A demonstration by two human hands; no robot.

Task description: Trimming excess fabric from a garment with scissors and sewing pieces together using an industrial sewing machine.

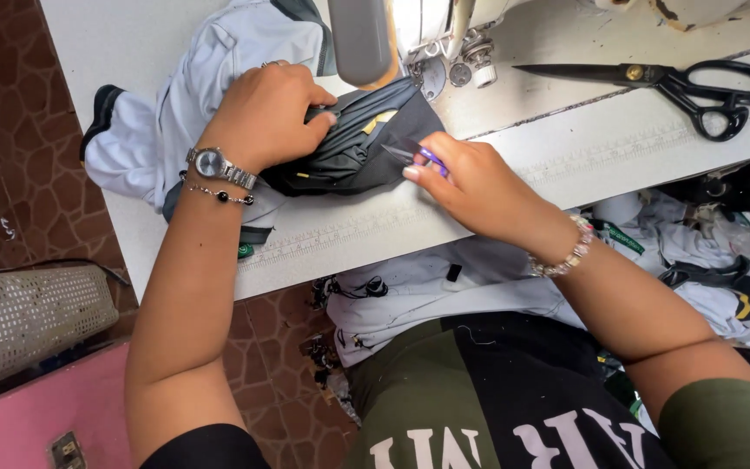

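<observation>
My left hand (262, 113) presses down on a folded dark grey piece of fabric (358, 148) with a yellow strip, holding it on the white sewing table (566, 148). My right hand (466, 178) grips small purple-handled thread snips (417, 155), their tips touching the dark fabric's edge. A pale blue-grey garment (219, 61) lies under and behind the left hand. The sewing machine's head (427, 35) stands just beyond the fabric.
Large black scissors (696, 87) lie at the right of the table. More pale garments (722, 252) are heaped in my lap and to the right. A woven basket (28, 321) and a pink surface (36, 417) are at lower left, above a brown tiled floor.
</observation>
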